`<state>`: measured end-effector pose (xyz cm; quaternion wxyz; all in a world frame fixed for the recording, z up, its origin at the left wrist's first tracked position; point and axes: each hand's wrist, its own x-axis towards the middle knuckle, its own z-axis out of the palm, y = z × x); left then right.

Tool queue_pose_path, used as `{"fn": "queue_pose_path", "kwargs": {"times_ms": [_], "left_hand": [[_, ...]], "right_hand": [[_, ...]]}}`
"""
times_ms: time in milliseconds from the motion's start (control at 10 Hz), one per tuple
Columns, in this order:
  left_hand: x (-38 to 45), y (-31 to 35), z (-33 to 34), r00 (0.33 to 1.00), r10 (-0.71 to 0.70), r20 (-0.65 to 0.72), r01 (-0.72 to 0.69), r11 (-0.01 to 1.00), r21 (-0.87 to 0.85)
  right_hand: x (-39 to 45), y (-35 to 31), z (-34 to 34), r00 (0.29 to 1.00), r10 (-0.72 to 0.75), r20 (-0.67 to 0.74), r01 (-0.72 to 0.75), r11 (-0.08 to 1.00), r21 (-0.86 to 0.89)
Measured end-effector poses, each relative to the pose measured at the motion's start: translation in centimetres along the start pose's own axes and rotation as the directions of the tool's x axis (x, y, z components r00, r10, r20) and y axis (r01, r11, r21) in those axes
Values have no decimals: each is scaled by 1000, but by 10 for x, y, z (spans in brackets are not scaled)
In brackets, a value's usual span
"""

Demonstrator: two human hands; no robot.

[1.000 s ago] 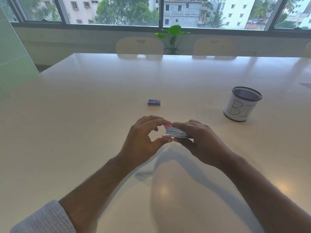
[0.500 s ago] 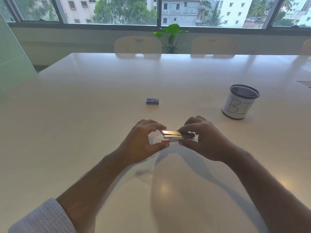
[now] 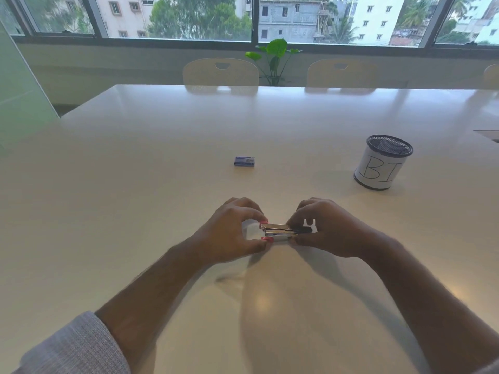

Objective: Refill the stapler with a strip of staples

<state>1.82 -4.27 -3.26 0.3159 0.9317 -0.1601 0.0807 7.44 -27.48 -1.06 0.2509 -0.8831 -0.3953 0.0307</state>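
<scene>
1. I saw the left hand (image 3: 229,233) pinching the small silver-and-pink metal stapler (image 3: 279,232) by its left end.
2. The right hand (image 3: 328,228) pinched its right end.
3. The stapler was held just above the glossy white table (image 3: 135,184), its long axis running left-right.

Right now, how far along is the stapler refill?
Early. Done: the stapler is picked up, left hand on its pink end, right hand on the black end, apparently drawing that part out. Left: the small blue box sits untouched on the table; no staple strip visible, so loading and closing remain.
</scene>
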Motion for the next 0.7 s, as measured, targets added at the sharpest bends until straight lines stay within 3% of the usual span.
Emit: {"fn": "queue_pose_path", "kwargs": {"times_ms": [300,400,500,600,700], "left_hand": [[-2,-5,1,999,-31,44,31,1000,7],[-1,-8,2,997,-65,29,65,998,4],[2,-12,3,993,-88,-85,92,995,44],[14,-18,-8,965,-88,-249,151,957,246],[22,-24,-19,955,-32,-294,153,904,398]], "right_hand": [[1,6,2,998,47,52,-51,997,65],[0,7,0,997,82,3,-82,987,141],[2,10,-1,983,104,-153,-88,990,106],[9,14,-10,926,107,-362,-189,962,-197],[12,17,-15,913,136,-386,-269,910,-317]]}}
